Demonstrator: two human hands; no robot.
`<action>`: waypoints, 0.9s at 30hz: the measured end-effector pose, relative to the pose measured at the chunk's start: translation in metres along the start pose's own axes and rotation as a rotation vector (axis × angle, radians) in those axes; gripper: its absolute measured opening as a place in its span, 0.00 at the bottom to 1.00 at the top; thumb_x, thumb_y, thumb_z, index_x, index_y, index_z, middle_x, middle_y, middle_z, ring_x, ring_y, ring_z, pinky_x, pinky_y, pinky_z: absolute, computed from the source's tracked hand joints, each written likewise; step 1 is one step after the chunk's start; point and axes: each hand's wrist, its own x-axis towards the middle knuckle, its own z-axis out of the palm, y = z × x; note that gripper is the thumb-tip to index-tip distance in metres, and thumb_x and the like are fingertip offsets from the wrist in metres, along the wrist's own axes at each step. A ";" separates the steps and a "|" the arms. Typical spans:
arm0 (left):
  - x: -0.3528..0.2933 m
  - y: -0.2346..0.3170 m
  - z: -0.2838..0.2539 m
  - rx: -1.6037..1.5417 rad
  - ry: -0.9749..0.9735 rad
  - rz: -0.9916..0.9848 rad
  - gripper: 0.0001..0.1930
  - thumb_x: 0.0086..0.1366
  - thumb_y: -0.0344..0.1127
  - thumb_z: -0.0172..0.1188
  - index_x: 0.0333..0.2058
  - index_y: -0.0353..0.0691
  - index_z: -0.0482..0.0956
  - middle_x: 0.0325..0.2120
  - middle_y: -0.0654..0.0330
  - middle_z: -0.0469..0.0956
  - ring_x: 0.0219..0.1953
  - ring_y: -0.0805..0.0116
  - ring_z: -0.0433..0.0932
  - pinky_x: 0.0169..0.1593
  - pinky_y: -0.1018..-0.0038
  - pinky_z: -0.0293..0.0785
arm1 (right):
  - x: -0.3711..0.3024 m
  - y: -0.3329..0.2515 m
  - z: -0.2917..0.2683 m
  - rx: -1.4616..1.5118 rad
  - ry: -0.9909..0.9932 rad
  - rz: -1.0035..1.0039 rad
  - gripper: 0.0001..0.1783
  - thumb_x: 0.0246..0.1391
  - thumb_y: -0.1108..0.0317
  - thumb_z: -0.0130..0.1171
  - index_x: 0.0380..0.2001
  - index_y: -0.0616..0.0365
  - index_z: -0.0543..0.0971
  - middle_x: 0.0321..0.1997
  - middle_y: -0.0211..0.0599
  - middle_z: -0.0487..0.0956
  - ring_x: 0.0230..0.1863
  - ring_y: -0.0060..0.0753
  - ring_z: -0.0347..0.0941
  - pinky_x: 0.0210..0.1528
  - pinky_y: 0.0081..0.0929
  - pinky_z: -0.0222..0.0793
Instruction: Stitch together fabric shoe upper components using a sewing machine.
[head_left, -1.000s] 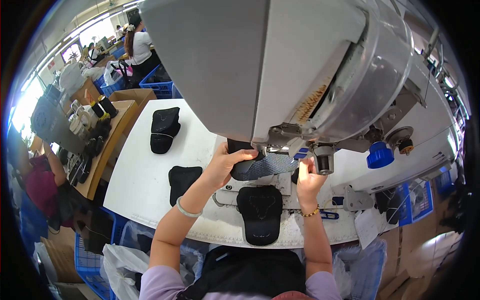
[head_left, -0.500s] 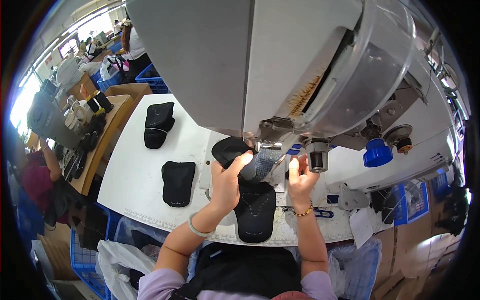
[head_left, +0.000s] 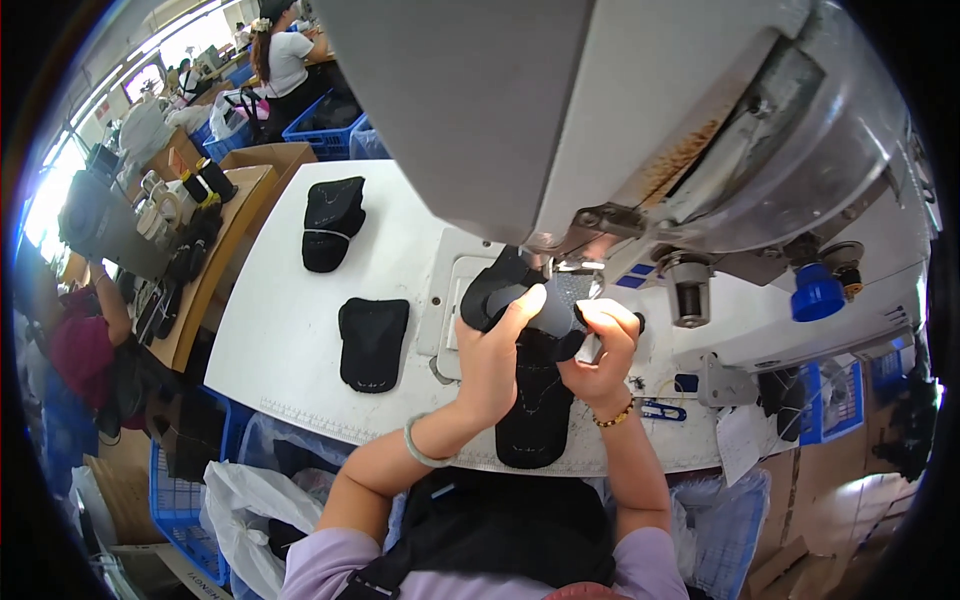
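— Under the needle head of the big grey sewing machine [head_left: 620, 110], what is being held?

— A dark cap piece [head_left: 520, 295] is gripped there, on the machine bed at the middle of the white table [head_left: 270, 330]. The left hand [head_left: 495, 355] is closed on its near edge, thumb stretched up across the fabric. The right hand [head_left: 600, 350] is clenched on the piece's right side, just beside the needle; a small pale object seems to be pinched in it too, though what it is cannot be told.

— And below the hands?

— A finished black cap [head_left: 535, 415] is seen lying on the table edge, partly hidden by both wrists. A pale bangle [head_left: 420, 445] is worn on the left wrist, a beaded bracelet [head_left: 612, 415] on the right.

— Any packages or labels?

— A small blue patch [head_left: 630, 282] is fixed to the machine body behind the needle, and a blue knob [head_left: 818, 293] is mounted at the right. Blue snips [head_left: 660, 410] are laid just right of the right wrist. Two more black caps [head_left: 372, 342] [head_left: 330, 222] are placed well apart on the table's left. Blue crates [head_left: 320, 115] are stacked beyond the far edge, and a white plastic bag [head_left: 235, 505] is hung below the near one.
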 end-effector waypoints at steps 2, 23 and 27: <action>0.006 0.005 -0.009 0.047 -0.102 -0.122 0.04 0.58 0.28 0.54 0.24 0.36 0.73 0.23 0.68 0.71 0.27 0.80 0.69 0.33 0.82 0.65 | -0.001 0.000 0.001 -0.050 0.030 -0.011 0.21 0.44 0.78 0.64 0.43 0.63 0.70 0.43 0.42 0.71 0.34 0.30 0.72 0.36 0.20 0.70; 0.032 0.029 -0.036 1.250 -0.682 1.499 0.11 0.51 0.28 0.56 0.34 0.33 0.79 0.33 0.56 0.79 0.36 0.63 0.79 0.41 0.72 0.76 | 0.020 -0.006 -0.022 -0.219 -0.045 -0.168 0.12 0.39 0.83 0.61 0.30 0.59 0.78 0.36 0.36 0.79 0.38 0.38 0.76 0.42 0.29 0.73; 0.033 0.028 -0.035 1.247 -0.703 1.532 0.11 0.50 0.28 0.56 0.33 0.32 0.79 0.33 0.55 0.79 0.35 0.64 0.79 0.38 0.74 0.77 | 0.022 -0.001 -0.027 -0.178 -0.081 -0.205 0.10 0.39 0.79 0.64 0.29 0.61 0.78 0.34 0.34 0.80 0.39 0.38 0.76 0.41 0.30 0.71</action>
